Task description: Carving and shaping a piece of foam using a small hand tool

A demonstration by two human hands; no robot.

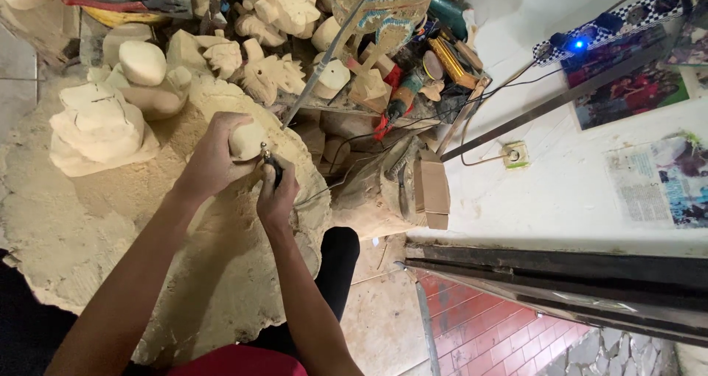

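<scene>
1. Nearest the camera, a red garment [236, 363] and a black trouser leg [341, 261] lie at the bottom edge, with both bare forearms reaching up from there.
2. The right hand [276, 193] has its fingers clamped together around a small rotary tool [270, 162] — its metal tip points up and touches the lower right side of the pale wooden piece [247, 140].
3. A thin flexible shaft [328, 51] rises from beside that tool toward the upper middle of the view.
4. The left hand [214, 158] has its fingers wrapped tight over the top and left side of the pale wooden piece, holding it just above the right hand; the two hands nearly touch.
5. Under both hands spreads a wide heap of pale sawdust [88, 228], covering the lap area and the ground to the left.
6. Farther left, a stepped, rough-cut wood block [99, 125] sits on the dust, with a rounded blank [142, 62] just behind it.
7. Beyond the hands lie many unfinished carved figures [269, 73] — leaf-edged and pale, crowded together.
8. At the top stands a painted carved mask [391, 3], with hand tools [402, 99] scattered near it.
9. To the right, a white wall [560, 169] bears a socket [515, 154] and a power strip with a blue light [579, 44].
</scene>
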